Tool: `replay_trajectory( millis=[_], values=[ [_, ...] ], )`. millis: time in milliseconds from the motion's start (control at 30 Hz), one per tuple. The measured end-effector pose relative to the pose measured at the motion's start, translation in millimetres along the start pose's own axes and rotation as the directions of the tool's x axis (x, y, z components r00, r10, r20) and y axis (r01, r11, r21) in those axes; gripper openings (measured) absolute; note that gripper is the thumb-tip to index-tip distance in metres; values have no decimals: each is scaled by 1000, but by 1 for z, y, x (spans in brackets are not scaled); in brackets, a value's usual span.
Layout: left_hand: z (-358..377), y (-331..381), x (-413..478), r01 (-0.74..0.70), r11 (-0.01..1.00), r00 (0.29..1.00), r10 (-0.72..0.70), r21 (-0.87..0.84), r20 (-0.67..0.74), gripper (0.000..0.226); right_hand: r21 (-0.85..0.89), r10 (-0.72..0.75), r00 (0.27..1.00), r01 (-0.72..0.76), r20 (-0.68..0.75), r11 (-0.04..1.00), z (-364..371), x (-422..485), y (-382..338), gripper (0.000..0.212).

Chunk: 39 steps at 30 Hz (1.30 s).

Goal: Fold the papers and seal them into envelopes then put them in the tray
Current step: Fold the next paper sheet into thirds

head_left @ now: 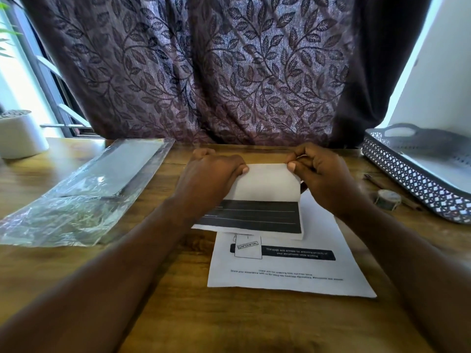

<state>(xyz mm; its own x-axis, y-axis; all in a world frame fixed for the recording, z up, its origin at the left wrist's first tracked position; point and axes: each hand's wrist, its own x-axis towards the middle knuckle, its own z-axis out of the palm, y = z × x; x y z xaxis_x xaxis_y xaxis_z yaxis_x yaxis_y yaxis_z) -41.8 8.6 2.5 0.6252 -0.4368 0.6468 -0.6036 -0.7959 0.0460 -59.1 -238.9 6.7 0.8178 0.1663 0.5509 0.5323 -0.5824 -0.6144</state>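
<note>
A folded white paper [267, 183] with a black printed band across its lower part lies mid-table, its upper flap bent over toward me. My left hand [211, 171] pinches the flap's left top corner and my right hand [321, 171] pinches the right top corner. Under it lies a flat printed sheet [288, 271] with a "confidential" stamp mark. A clear plastic pack of envelopes [102, 182] rests at the left. The grey lattice tray [418, 184] stands at the right edge.
A roll of tape [388, 198] and a pen [377, 182] lie beside the tray. A white plant pot [20, 135] stands at the far left. A leaf-patterned curtain [216, 72] hangs behind the wooden table [229, 322].
</note>
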Motion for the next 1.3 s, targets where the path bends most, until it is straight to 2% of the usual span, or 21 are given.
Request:
replay_trajectory(
  millis=[200,300,433,533,600,633,733,767,833,933,1033,1100,1167,1233,1300],
  values=[
    [1,-24,1,130,989,991,-128,-65,31,42,75,112,993,-110,-21,991,-12,1,18,5],
    [4,-32,0,234,960,972,-228,-152,51,40,105,147,988,-142,-37,984,-17,1,27,5],
    [8,-42,0,410,809,903,-426,-422,59,41,136,166,984,-157,-60,978,-24,0,35,10],
    [8,-38,-2,444,732,869,-492,-517,49,44,153,198,978,-185,-73,971,-22,-1,37,13],
    [8,-32,-1,422,701,871,-490,-575,41,38,175,216,972,-197,-91,965,-22,-1,38,13],
    [8,-29,0,428,642,864,-497,-636,80,33,202,222,970,-199,-98,959,-22,-1,38,14],
    [6,-18,-2,510,268,814,-458,-818,357,31,314,245,962,-198,-119,929,-24,1,36,13],
    [7,-17,-4,528,196,807,-418,-827,416,33,340,254,959,-199,-126,919,-25,1,36,13],
    [7,-14,-6,538,143,805,-379,-831,456,32,367,267,955,-204,-131,907,-26,2,34,10],
    [5,-11,-4,552,95,779,-412,-829,472,19,405,276,954,-207,-120,891,-25,1,30,7],
    [4,-11,-3,561,47,744,-467,-827,478,16,508,332,940,-248,-80,825,-25,0,30,17],
    [2,-10,-1,544,-60,712,-495,-837,499,19,561,352,935,-274,-33,781,-25,0,32,22],
    [-1,-10,1,512,-197,678,-505,-836,534,22,529,328,944,-301,47,793,-25,0,35,25],
    [-3,-9,1,500,-259,647,-523,-826,555,22,495,274,949,-315,155,810,-22,-2,34,43],
    [-2,-9,1,508,-266,630,-534,-819,564,21,514,229,955,-294,187,806,-18,-2,33,61]
  ],
)
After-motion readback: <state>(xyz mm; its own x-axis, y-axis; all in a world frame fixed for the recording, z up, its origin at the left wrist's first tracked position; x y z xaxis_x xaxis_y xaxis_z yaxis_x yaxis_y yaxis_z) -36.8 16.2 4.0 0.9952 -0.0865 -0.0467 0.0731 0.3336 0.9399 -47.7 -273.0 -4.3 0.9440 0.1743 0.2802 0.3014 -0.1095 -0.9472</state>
